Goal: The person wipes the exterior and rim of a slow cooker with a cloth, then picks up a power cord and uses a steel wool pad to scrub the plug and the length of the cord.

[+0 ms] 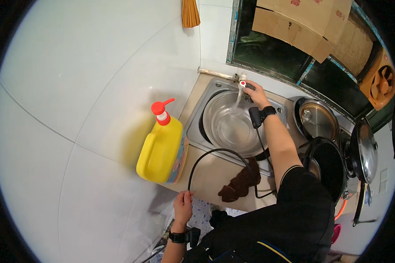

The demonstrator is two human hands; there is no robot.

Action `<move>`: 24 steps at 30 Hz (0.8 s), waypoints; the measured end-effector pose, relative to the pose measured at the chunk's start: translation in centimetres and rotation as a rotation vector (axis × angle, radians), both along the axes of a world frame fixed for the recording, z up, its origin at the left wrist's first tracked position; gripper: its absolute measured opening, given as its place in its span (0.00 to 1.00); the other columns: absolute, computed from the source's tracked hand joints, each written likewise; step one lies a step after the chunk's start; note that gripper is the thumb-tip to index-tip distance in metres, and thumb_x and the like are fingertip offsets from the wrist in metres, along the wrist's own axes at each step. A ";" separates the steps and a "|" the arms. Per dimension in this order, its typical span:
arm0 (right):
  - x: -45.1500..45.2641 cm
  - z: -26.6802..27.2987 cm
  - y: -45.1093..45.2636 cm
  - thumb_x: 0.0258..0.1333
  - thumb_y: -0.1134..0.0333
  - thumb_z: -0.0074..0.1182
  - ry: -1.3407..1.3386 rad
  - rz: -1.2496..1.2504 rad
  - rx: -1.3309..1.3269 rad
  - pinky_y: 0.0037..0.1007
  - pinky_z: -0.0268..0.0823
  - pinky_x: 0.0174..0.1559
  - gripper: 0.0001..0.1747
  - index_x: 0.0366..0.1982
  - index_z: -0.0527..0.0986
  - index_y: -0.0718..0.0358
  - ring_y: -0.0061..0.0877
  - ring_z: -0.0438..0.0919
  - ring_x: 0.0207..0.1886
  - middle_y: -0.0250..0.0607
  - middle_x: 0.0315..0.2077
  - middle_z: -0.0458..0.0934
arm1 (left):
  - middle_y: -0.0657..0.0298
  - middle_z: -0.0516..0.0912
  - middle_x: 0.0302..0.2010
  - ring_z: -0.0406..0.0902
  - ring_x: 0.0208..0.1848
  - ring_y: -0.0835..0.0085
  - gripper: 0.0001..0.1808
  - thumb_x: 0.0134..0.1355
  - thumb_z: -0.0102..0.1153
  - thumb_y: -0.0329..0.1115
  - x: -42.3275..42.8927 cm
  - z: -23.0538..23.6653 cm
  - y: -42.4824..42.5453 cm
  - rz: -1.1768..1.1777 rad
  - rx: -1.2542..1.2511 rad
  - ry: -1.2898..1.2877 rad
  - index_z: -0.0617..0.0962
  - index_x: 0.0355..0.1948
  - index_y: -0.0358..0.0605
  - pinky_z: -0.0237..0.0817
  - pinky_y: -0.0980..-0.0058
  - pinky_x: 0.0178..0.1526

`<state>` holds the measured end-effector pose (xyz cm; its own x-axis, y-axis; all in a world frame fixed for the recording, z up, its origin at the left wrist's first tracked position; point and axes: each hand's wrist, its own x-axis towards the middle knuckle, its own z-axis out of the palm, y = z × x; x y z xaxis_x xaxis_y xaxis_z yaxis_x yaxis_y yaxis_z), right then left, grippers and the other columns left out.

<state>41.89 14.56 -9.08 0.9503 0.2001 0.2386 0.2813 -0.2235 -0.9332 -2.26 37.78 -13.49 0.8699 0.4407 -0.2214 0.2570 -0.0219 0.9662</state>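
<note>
A steel wool scourer (249, 92) is in my right hand (257, 95), whose fingertips are at the tap (242, 84) with its red-marked top. Water runs from the tap into a round stainless steel basin (222, 113), which sits in the metal sink (197, 128). My left hand (183, 206) is low at the counter's front edge, its fingers closed around a black cable (214, 150). That cable arches over the counter towards my right side. A brown cloth (241, 185) lies crumpled on the counter beneath the arch.
A yellow pump bottle (164, 148) with a red pump stands left of the sink, by the white wall. Right of it are a steel lid (317, 118), a black pot (329, 167) and a lidded pan (365, 154). Cardboard (293, 29) covers part of the window; an orange fan (381, 82) adjoins it.
</note>
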 end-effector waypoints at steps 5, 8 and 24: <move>-1.3 -6.4 0.6 0.48 0.53 0.57 0.569 -0.227 0.553 0.28 0.67 0.40 0.26 0.40 0.71 0.69 0.26 0.75 0.38 0.40 0.34 0.76 | 0.68 0.71 0.18 0.64 0.20 0.82 0.14 0.63 0.44 0.37 -0.2 1.5 0.0 0.055 0.046 0.095 0.76 0.28 0.37 0.57 0.80 0.24; 3.3 -12.9 -0.9 0.50 0.49 0.53 0.615 -0.358 0.472 0.33 0.68 0.23 0.22 0.31 0.72 0.64 0.28 0.74 0.22 0.38 0.22 0.74 | 0.68 0.71 0.18 0.65 0.20 0.81 0.14 0.63 0.44 0.36 0.7 0.8 -0.2 -0.048 0.066 0.128 0.76 0.28 0.37 0.57 0.80 0.24; 0.6 -10.3 0.8 0.55 0.70 0.48 0.786 -0.073 1.122 0.35 0.72 0.34 0.15 0.42 0.66 0.72 0.36 0.73 0.36 0.53 0.36 0.71 | 0.71 0.68 0.17 0.61 0.19 0.85 0.16 0.65 0.42 0.38 1.3 1.1 0.4 0.027 -0.034 0.179 0.74 0.28 0.36 0.53 0.83 0.22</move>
